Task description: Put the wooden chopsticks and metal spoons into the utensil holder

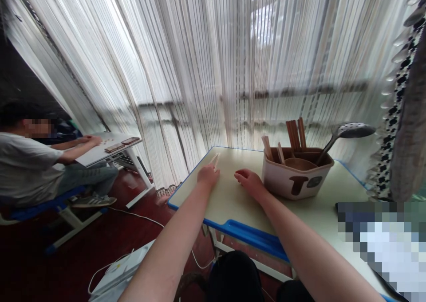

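My left hand (208, 176) rests on the pale desk (233, 204) with its fingers closed round a pair of light chopsticks (215, 160) that stick out toward the far edge. To its right, my right hand (248, 180) lies on the desktop with fingers curled and nothing visible in it. It is just left of a beige utensil holder (293, 178). The holder contains wooden chopsticks (294, 134), wooden spoons and a metal slotted ladle (346, 133).
The desk has a blue rim (246, 233). Sheer striped curtains (216, 62) hang behind it. At the left another person (29, 160) sits at a white table (106, 151). White cables (133, 215) run over the dark red floor. A patterned cloth (402, 115) hangs at the right.
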The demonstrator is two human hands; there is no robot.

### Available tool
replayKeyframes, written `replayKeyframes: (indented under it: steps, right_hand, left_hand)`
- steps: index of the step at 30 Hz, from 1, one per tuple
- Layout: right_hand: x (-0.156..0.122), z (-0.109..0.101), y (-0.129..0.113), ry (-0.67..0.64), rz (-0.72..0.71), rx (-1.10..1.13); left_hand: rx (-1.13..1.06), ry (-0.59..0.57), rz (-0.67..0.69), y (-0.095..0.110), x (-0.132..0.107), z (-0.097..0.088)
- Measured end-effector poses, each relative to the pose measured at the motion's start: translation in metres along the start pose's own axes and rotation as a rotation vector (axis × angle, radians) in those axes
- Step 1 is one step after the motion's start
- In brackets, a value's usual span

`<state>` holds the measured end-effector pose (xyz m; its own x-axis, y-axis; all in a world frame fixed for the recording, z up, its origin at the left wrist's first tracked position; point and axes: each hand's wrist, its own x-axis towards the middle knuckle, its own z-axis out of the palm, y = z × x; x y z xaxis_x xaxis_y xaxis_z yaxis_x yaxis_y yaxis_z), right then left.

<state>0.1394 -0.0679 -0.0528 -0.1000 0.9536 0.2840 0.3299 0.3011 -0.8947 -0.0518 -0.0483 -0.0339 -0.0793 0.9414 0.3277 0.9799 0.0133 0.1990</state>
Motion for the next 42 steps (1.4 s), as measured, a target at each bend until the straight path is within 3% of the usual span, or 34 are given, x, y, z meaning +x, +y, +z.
replayKeyframes:
  steps: [14, 25, 28, 32, 37, 42]
  right_hand:
    - [-0.001, -0.001, -0.004, -0.014, 0.027, -0.01]
    - [-0.002, -0.001, -0.005, -0.002, 0.037, 0.015]
    - [-0.002, -0.001, -0.006, 0.014, 0.039, 0.057]
    - [0.0, -0.003, -0.01, 0.085, 0.013, 0.123]
    - [0.001, -0.004, -0.016, 0.235, 0.019, 0.24]
    - [-0.003, -0.002, -0.026, 0.196, 0.02, 0.413]
  left_hand:
    - [0.025, -0.014, 0.067, -0.005, 0.001, 0.006]
    - [-0.048, -0.018, -0.049, -0.006, 0.001, 0.006]
    - [-0.205, 0.067, 0.024, -0.002, 0.001, 0.004]
    - [-0.687, 0.162, 0.133, 0.006, 0.001, 0.003]
    - [-1.195, -0.082, 0.152, 0.011, -0.005, -0.005]
    - [-1.283, -0.363, 0.188, 0.017, -0.014, -0.015]
